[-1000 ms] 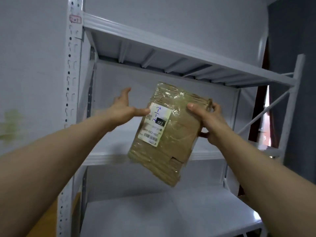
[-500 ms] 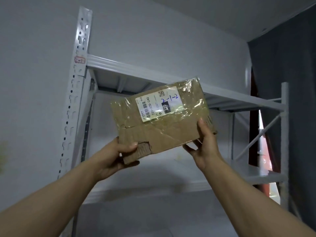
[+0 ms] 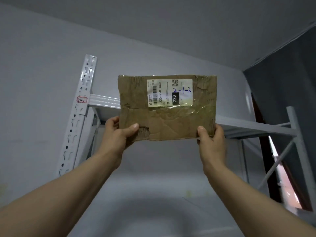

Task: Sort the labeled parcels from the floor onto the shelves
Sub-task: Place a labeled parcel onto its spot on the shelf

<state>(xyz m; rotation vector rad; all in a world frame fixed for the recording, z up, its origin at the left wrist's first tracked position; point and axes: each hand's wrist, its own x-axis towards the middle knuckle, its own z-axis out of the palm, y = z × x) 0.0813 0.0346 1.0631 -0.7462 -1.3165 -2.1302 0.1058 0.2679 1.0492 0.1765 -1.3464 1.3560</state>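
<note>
A flat brown cardboard parcel (image 3: 167, 117), wrapped in clear tape, is held up level in front of the top shelf (image 3: 248, 125) of a white metal rack. Its white label (image 3: 169, 92) reads "2-1-2" in blue pen. My left hand (image 3: 116, 134) grips the parcel's lower left corner, thumb on the front. My right hand (image 3: 211, 142) grips the lower right corner the same way. A small red-framed tag (image 3: 81, 100) marked "2-1" sits on the rack's left upright at top-shelf height.
The rack's perforated left upright (image 3: 80, 106) rises past the top shelf. The right upright (image 3: 294, 130) carries diagonal braces. A grey wall stands behind, a dark wall and a doorway (image 3: 282, 177) lie to the right.
I have raised the parcel higher and turned it level, label upright toward me. Both hands shifted to its lower corners. My view has tilted up toward the top shelf.
</note>
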